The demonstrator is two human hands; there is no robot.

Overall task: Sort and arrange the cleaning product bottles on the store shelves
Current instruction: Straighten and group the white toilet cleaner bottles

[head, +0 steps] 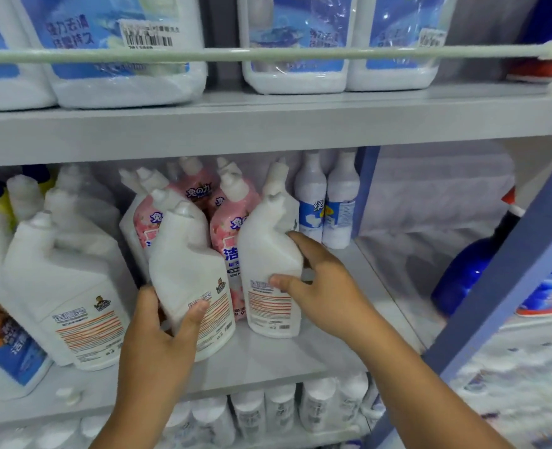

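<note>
A: What do the bottles in hand look like?

B: Both are white plastic, flat-sided, with a bent neck and an angled white cap. The left hand (158, 332) has its grip curled round the lower body of one bent-neck bottle (187, 270), thumb across the front label and fingers behind. That bottle leans to the left on the middle shelf (284, 358).

A: And the other?

B: The right hand (320, 280) grips a second white bottle (271, 264) just beside the first, thumb pressed on its label, fingers wrapped round the right edge. It stands near the shelf's front, close to upright. Each label has small blue characters over orange-red lines of print.

A: Where do they sit among the rest?

B: In front of the pink-labelled bottles (232, 222). To the left stands a bigger white bottle (70, 280) of the same kind; to the right at the back, two slim white bottles (324, 202) with blue labels.

A: Anything hard to make out?

B: The label print is too blurred to read. The left hand's fingers are hidden behind its bottle. The large jugs (122, 50) on the upper shelf are cut off at the top, and the bottles on the lower shelf (268, 413) show only their tops. A dark blue bottle (462, 280) on the right is partly hidden by the blue shelf post (507, 273).
</note>
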